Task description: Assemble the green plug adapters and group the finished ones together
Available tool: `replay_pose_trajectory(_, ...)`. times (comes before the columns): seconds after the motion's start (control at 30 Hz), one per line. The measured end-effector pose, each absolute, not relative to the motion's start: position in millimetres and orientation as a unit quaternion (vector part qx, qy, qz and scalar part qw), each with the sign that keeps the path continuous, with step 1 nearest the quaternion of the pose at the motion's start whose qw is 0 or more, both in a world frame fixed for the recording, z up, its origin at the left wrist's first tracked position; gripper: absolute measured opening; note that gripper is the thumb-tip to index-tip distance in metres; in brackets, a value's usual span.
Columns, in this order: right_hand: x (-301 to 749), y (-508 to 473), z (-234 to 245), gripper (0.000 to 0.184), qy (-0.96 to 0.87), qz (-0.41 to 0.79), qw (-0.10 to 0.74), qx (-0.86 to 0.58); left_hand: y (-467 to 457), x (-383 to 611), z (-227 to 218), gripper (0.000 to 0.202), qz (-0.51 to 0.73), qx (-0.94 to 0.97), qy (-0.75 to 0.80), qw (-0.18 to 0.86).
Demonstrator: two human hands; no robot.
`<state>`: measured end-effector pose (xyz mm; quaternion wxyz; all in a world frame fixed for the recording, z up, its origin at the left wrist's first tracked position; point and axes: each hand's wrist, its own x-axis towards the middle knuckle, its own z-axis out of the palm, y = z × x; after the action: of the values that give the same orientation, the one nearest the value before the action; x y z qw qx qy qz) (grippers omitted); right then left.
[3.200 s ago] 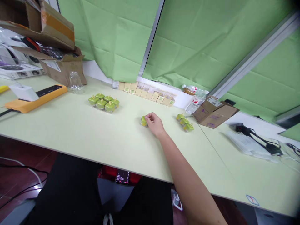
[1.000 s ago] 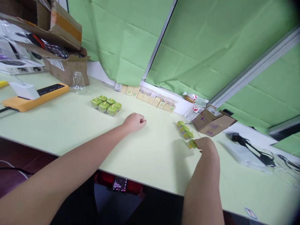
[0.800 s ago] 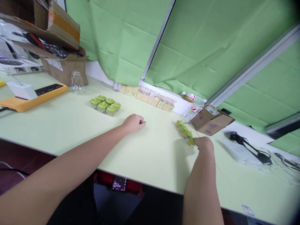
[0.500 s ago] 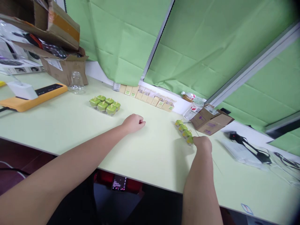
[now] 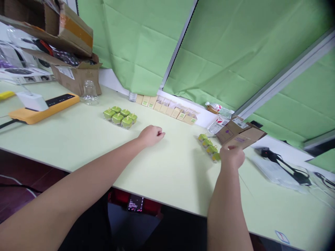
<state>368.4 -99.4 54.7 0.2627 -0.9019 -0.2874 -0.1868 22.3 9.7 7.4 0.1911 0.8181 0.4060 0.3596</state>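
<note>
My left hand [image 5: 151, 135] rests on the pale green table [image 5: 78, 139] as a closed fist, and nothing shows in it. My right hand [image 5: 231, 157] hovers at the near end of a short row of small green cup-shaped pieces [image 5: 209, 146]. It sits just right of the last piece [image 5: 216, 157]. Only the back of that hand shows, because its fingers curl away from me towards a small cardboard box [image 5: 239, 136]. A cluster of the same green pieces [image 5: 120, 116] sits further left, beyond my left fist.
A line of small tan cartons [image 5: 167, 108] runs along the back edge under green curtains. At far left are an orange power strip [image 5: 44, 106], a clear glass bottle [image 5: 89, 92] and stacked cardboard boxes [image 5: 75, 75]. Black cables on plastic bags [image 5: 282, 164] lie at right.
My right hand carried a green piece from the table's middle to the near end of the right-hand row, and now sits slightly back from it. My left fist has stayed still.
</note>
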Motion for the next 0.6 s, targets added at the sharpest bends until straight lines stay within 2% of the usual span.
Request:
replay_pose_trajectory(0.1, 331.4, -80.3, 47.2, 0.027, -0.359, -0.206, 0.330, -0.849, 15.8, 13.1, 14.4, 0.041, 0.375, 0.800, 0.438, 0.165)
replay_pose_trajectory(0.3, 255.7, -51.6, 14.2, 0.021, -0.619, -0.066, 0.315, -0.716, 28.1, -6.7, 26.8, 0.040, 0.389, 0.746, 0.527, 0.123)
replay_pose_trajectory(0.4, 244.4, -50.9, 6.2, 0.019, -0.653, 0.001, 0.305, -0.693, 32.9, -19.3, 35.4, 0.031, 0.374, 0.728, 0.569, 0.078)
replay_pose_trajectory(0.5, 246.7, -52.7, 7.0, 0.018, -0.648, 0.026, 0.307, -0.696, 38.1, -36.8, 43.9, 0.034, 0.330, 0.696, 0.637, 0.036)
replay_pose_trajectory(0.6, 251.7, -53.4, 10.0, 0.019, -0.630, 0.036, 0.316, -0.709, 42.7, -50.8, 47.6, 0.030, 0.260, 0.693, 0.671, 0.037)
